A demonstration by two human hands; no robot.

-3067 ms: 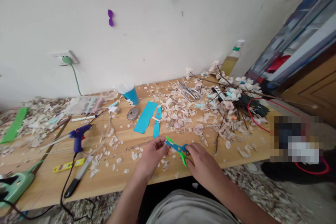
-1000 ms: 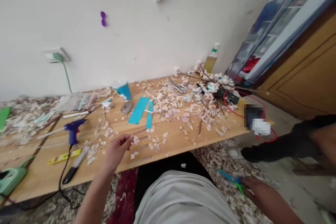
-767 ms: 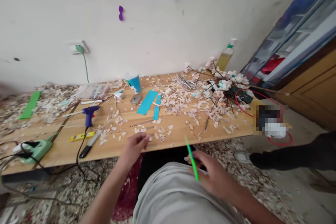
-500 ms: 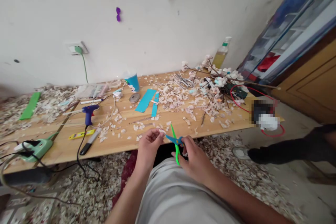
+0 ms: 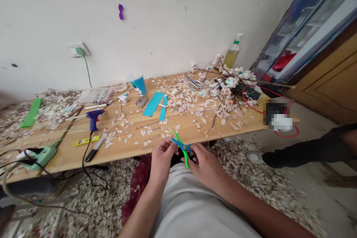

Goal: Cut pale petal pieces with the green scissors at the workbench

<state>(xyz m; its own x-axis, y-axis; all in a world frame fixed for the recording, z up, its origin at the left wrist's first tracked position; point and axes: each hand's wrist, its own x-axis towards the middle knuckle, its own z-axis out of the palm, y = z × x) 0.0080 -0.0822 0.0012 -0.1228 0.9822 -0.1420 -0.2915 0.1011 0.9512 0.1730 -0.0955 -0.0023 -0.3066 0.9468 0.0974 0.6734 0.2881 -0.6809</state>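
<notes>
In my right hand (image 5: 203, 161) is a pair of blue-and-green scissors (image 5: 184, 150), fingers through or around the handles. The blades are spread and point up and left, reaching the fingertips of my left hand (image 5: 164, 152). That hand is closed in a pinch just in front of the table edge. A small pale piece showed at its fingertips a moment ago; the blades and fingers now mostly cover that spot. Pale, petal-like scraps (image 5: 181, 100) lie across the wooden table (image 5: 134, 134) beyond both hands.
To the left are a blue glue gun (image 5: 93, 119), a yellow box cutter (image 5: 86, 140), a black-handled knife (image 5: 95, 148) and a green power strip (image 5: 41, 158). Blue strips (image 5: 154, 104), a cup (image 5: 138, 84), flowering branches (image 5: 231, 81) and a bottle (image 5: 232, 52) stand or lie farther back. A person's leg (image 5: 301, 154) is at right.
The scissors and my right hand have moved left, bringing the blades to my left fingertips. My left hand has shifted slightly right. The whole view has moved a little.
</notes>
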